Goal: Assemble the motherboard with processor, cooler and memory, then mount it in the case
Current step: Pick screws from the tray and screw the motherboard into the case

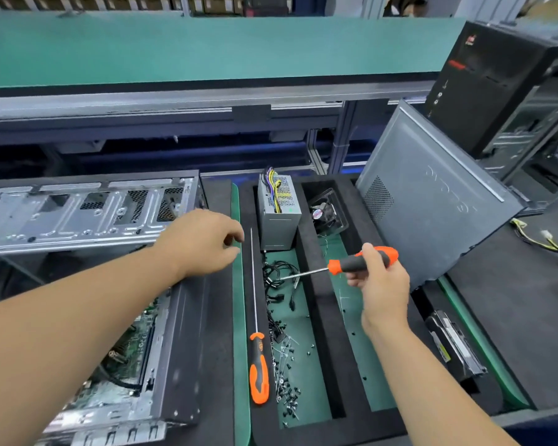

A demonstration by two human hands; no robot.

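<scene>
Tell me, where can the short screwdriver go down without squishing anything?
Bare green mat lies in the right tray slot, between the foam divider and the right hand holding the short screwdriver; only a few loose screws there. The middle slot is crowded: cables, a screw pile, and the long screwdriver on the foam beside it.

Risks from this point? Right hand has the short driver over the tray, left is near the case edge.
1. The right hand holds the short screwdriver with its tip over the cable bundle; it could snag a cable.
2. Loose screws are scattered beside the long screwdriver; picking it up could knock some about.
3. The left hand hovers at the open case edge, whose sheet metal may be sharp.
</scene>
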